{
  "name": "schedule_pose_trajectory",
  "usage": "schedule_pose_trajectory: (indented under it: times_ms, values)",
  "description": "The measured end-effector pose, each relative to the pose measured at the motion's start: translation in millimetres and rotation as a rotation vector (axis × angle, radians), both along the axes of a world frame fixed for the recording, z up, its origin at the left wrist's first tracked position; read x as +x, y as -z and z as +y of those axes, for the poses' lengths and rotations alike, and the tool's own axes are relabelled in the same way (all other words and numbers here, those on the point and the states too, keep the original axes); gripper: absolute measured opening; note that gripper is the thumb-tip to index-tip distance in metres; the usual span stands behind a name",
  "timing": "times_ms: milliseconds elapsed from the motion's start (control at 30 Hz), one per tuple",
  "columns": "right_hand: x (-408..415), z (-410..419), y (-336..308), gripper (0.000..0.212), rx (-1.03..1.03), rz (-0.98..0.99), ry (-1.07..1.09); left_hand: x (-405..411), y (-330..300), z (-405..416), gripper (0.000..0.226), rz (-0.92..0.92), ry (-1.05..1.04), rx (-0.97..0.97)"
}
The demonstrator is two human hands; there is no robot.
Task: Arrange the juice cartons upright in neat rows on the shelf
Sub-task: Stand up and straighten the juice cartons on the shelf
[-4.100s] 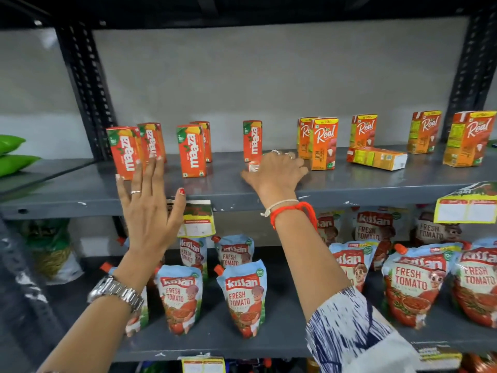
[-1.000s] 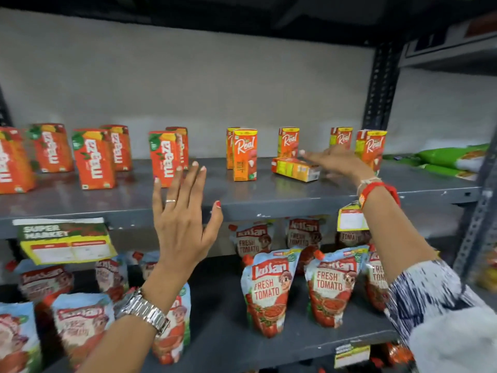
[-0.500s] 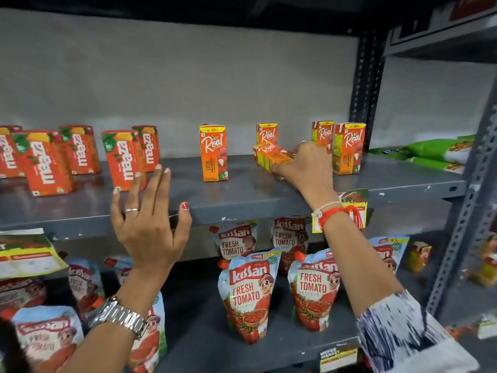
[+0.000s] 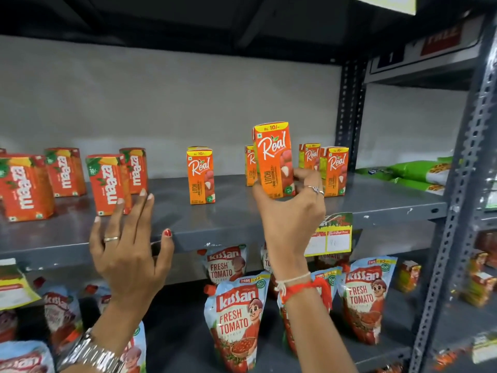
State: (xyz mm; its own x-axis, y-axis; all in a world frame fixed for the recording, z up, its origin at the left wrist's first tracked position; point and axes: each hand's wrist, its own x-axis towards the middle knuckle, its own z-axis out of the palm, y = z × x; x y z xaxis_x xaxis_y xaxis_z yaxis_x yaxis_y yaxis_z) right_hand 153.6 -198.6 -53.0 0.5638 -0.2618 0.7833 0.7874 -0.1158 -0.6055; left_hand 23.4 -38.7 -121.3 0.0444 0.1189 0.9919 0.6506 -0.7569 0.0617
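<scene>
Since half a second ago, the fallen Real carton (image 4: 274,160) has been lifted off the shelf (image 4: 242,214) and turned upright. It is pinched low down by the right hand (image 4: 293,211), thumb on one side and fingers (image 4: 304,175) on the other, and held above the shelf, in front of the standing Real cartons. The left hand (image 4: 129,251) is spread open, holding nothing, before the Maaza cartons (image 4: 107,184). The carton should be set down flat, label forward, and squared with its neighbours before release.
</scene>
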Motion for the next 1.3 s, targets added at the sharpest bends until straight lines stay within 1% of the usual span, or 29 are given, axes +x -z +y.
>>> schedule_pose_trajectory:
  times_ms: [200,367,567,733,867,1000,1167,1233,1300]
  values:
    - [-0.6,3.6,-10.2,0.054,-0.085,0.032,0.02,0.9,-1.2,-0.6,0.054,0.005,0.004,0.0]
    - [22.8,8.5,-21.2,0.059,-0.265,0.171,0.029,-1.5,-1.0,0.4,0.055,0.024,-0.009,0.011]
    - [52.8,17.4,-34.7,0.054,-0.483,0.263,0.018,-3.1,-2.0,-0.6,0.056,0.045,0.0,-0.002]
    - [61.4,21.8,-35.3,0.069,-0.581,0.352,-0.009,-4.1,-1.7,0.1,0.056,0.062,0.026,-0.023]
    - [62.7,22.8,-37.5,0.07,-0.626,0.399,-0.05,-4.5,-1.2,1.9,0.056,0.071,0.023,-0.033]
    - [60.9,22.1,-38.4,0.073,-0.667,0.397,-0.062,-4.6,0.2,2.2,0.056,0.074,0.025,-0.047]
    - [61.9,22.0,-36.0,0.08,-0.656,0.418,-0.099,-4.9,-0.2,1.2,0.056,0.085,0.035,-0.062]
    - [62.8,20.4,-35.6,0.08,-0.653,0.446,-0.115,-4.9,-0.8,0.3,0.056,0.092,0.036,-0.064]
    - [63.6,19.3,-35.8,0.075,-0.684,0.464,-0.114,-5.6,-0.9,0.1,0.056,0.097,0.037,-0.068]
